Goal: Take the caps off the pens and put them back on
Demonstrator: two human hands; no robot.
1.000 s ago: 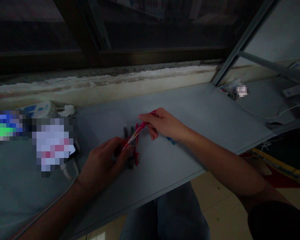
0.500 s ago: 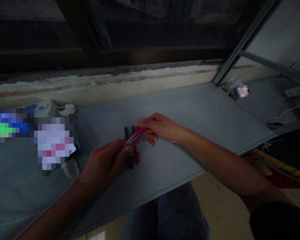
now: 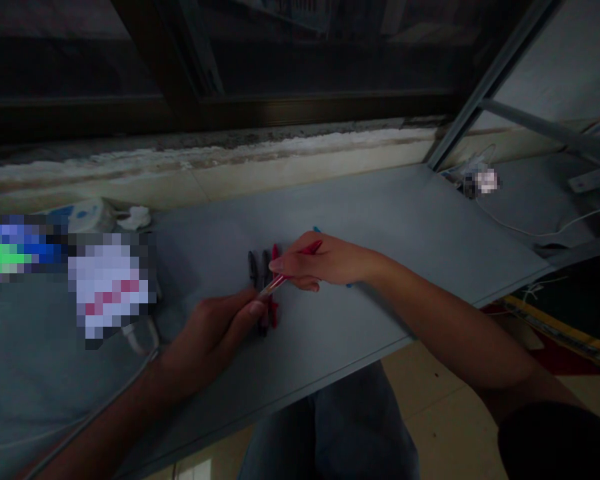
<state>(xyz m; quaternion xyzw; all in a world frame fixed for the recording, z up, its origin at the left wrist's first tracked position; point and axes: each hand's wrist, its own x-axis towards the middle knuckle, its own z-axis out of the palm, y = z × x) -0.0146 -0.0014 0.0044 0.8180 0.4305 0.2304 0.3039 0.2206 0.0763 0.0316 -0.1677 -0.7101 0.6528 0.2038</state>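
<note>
Both my hands hold one red pen [image 3: 285, 275] just above a grey desk [image 3: 380, 220]. My right hand [image 3: 325, 263] pinches its upper part, with the red end sticking out past my fingers. My left hand [image 3: 215, 333] is closed on its lower tip. Under the pen lie three pens side by side: two black pens [image 3: 257, 267] and another red pen [image 3: 275, 313]. A bit of something blue shows behind my right hand.
At the desk's left lie blurred-out packets [image 3: 110, 287], a white crumpled item [image 3: 137, 217] and a cable [image 3: 105, 407]. A metal frame post [image 3: 470, 100] stands at the right, with white cables [image 3: 530, 230] beyond. A window sill runs along the back. My knees show below the desk edge.
My right hand has slid down and left along the red pen, closer to my left hand. The pen now lies lower over the row of pens.
</note>
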